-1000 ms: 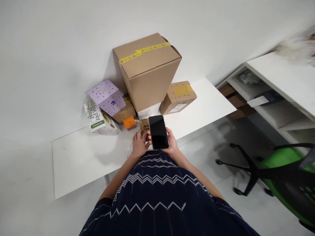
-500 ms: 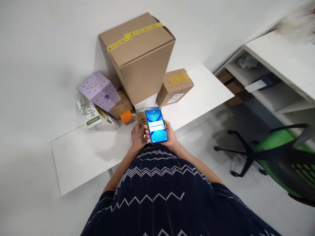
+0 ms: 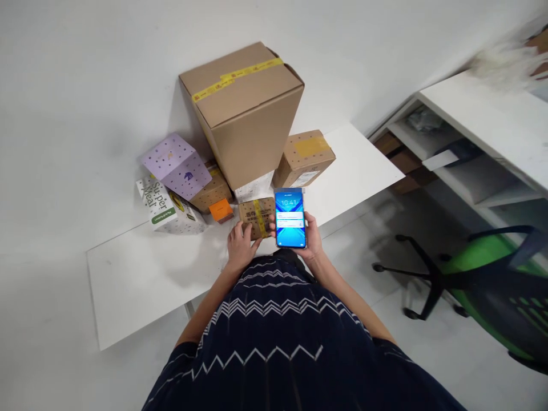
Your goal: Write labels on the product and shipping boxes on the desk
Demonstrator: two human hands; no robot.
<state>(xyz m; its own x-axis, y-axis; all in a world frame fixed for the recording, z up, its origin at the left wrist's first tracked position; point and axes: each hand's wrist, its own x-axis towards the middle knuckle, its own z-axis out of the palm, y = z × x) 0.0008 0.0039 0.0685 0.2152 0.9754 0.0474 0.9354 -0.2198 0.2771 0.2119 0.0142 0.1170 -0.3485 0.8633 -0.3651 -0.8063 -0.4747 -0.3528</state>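
Note:
My right hand [image 3: 314, 238] holds a smartphone [image 3: 290, 234] upright with the fingers wrapped round its edges; the lit blue screen reads 10:41. Below and left of the phone, my left hand [image 3: 240, 246] rests at the near-left corner of a small cardboard box [image 3: 248, 216] with yellow tape and dark print. Its fingers are apart and touch the box edge without closing round it. The phone covers part of the box's right side. Just left of that box sits a little orange box [image 3: 221, 210].
A tall cardboard carton [image 3: 252, 137] stands on the white table [image 3: 149, 285] by the wall, with a taped box [image 3: 306, 157] to its right. On the left are a purple dotted box [image 3: 177, 165] and a white Su-per Meal box [image 3: 165, 211]. A green-black chair [image 3: 483, 257] and white shelf unit [image 3: 492, 108] stand right.
My right hand has moved right with the phone, uncovering more of the small cardboard box. My left hand stays by the box, its fingers more spread. The view has shifted slightly.

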